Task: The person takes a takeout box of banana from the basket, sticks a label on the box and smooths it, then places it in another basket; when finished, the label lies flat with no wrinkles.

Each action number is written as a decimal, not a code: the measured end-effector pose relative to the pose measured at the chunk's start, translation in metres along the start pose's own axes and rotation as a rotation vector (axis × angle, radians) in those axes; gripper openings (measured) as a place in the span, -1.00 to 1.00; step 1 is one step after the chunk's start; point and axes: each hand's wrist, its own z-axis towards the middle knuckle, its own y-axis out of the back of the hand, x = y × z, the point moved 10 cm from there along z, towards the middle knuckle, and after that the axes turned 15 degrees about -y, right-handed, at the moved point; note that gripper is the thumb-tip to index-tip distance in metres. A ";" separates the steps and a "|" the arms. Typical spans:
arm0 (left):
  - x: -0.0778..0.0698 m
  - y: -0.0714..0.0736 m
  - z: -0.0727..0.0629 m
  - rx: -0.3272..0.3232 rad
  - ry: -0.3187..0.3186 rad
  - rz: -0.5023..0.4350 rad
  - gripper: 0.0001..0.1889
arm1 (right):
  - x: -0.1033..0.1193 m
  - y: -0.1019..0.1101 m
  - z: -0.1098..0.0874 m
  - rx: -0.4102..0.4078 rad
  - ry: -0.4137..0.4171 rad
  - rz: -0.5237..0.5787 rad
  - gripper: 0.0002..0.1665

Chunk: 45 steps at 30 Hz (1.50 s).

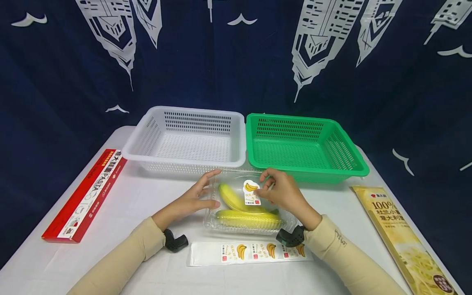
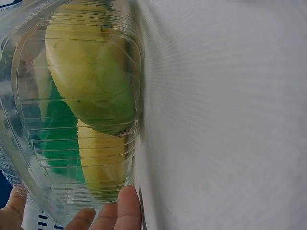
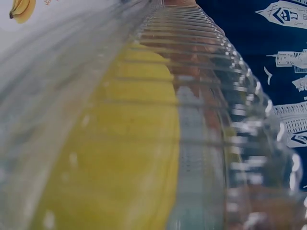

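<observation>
A clear plastic box (image 1: 212, 223) with ribbed walls sits mid-table, with yellow bananas (image 1: 247, 220) inside it. My left hand (image 1: 189, 203) rests against the box's left end, thumb and forefinger spread along its edge. In the left wrist view its fingers (image 2: 129, 206) touch the ribbed wall, low beside the table. On the lid is a white banana sticker (image 1: 252, 198). My right hand (image 1: 285, 190) is bent over the lid, its thumb tip touching the sticker's right edge and its forefinger a little above. In the right wrist view only the box and a banana (image 3: 124, 143) show large.
A strip of banana stickers (image 1: 245, 253) lies in front of the box. Behind stand a white basket (image 1: 184, 160) and a green basket (image 1: 309, 170), side by side. A red pasta box (image 1: 86, 192) lies at left, a yellow pasta packet (image 1: 400, 229) at right.
</observation>
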 end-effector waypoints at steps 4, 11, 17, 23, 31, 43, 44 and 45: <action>-0.001 0.000 0.001 0.005 0.001 0.008 0.04 | 0.003 -0.001 -0.001 0.005 0.038 -0.022 -0.85; -0.005 0.000 0.002 0.009 -0.005 0.021 0.04 | 0.006 -0.004 -0.002 0.038 0.066 -0.087 -0.83; -0.006 0.001 0.002 0.005 -0.006 0.026 0.04 | 0.007 -0.005 -0.004 0.079 0.082 -0.124 -0.48; -0.006 0.000 0.003 0.012 -0.016 0.023 0.03 | 0.008 -0.002 -0.009 0.151 0.111 -0.082 -0.28; -0.007 0.002 0.001 0.006 0.025 0.036 0.05 | 0.003 0.021 -0.011 0.312 0.135 0.093 -0.43; -0.006 -0.002 -0.002 0.007 0.053 -0.030 0.06 | -0.005 0.105 -0.019 0.230 0.276 0.323 -0.52; -0.006 -0.003 -0.003 0.008 0.054 -0.031 0.05 | -0.006 0.114 -0.019 0.212 0.290 0.355 -0.49; -0.006 -0.003 -0.003 0.009 0.051 -0.035 0.04 | -0.008 0.122 -0.020 0.197 0.295 0.389 -0.48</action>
